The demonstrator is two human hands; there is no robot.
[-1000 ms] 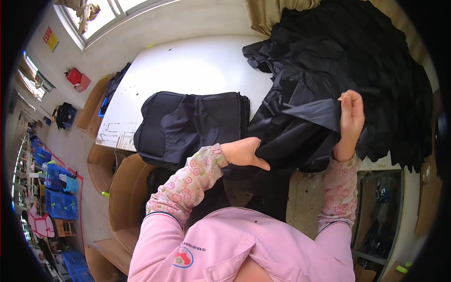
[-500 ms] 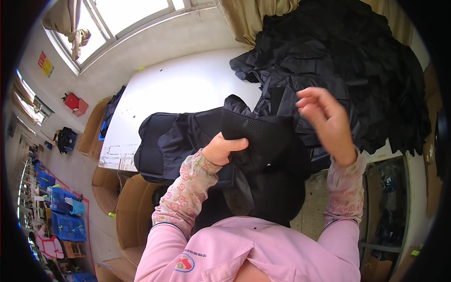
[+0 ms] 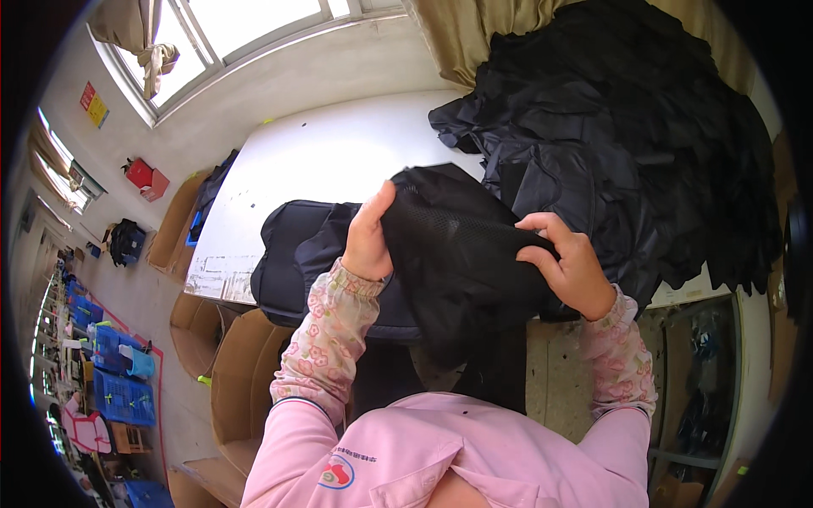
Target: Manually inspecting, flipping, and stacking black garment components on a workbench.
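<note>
Stretched between my two hands is a black fabric piece (image 3: 461, 241) with a mesh panel, held up over the near edge of the table. My left hand (image 3: 369, 235) grips its left edge, thumb on top and fingers hidden behind the cloth. On the right side, my right hand (image 3: 569, 264) pinches the edge between thumb and fingers. Behind my left hand lies a dark padded fabric piece (image 3: 284, 254) on the white table (image 3: 339, 135). A large heap of black fabric pieces (image 3: 610, 152) covers the right part of the table.
Cardboard boxes (image 3: 246, 381) stand below the table's left side. Blue crates (image 3: 123, 396) line the floor at far left. A metal-framed rack (image 3: 694, 381) is at the right, under the table edge. Curtains (image 3: 461, 38) hang by the window.
My right hand has come down and taken hold of the black fabric's right edge. My left hand has moved up and left, and the cloth is now spread wider.
</note>
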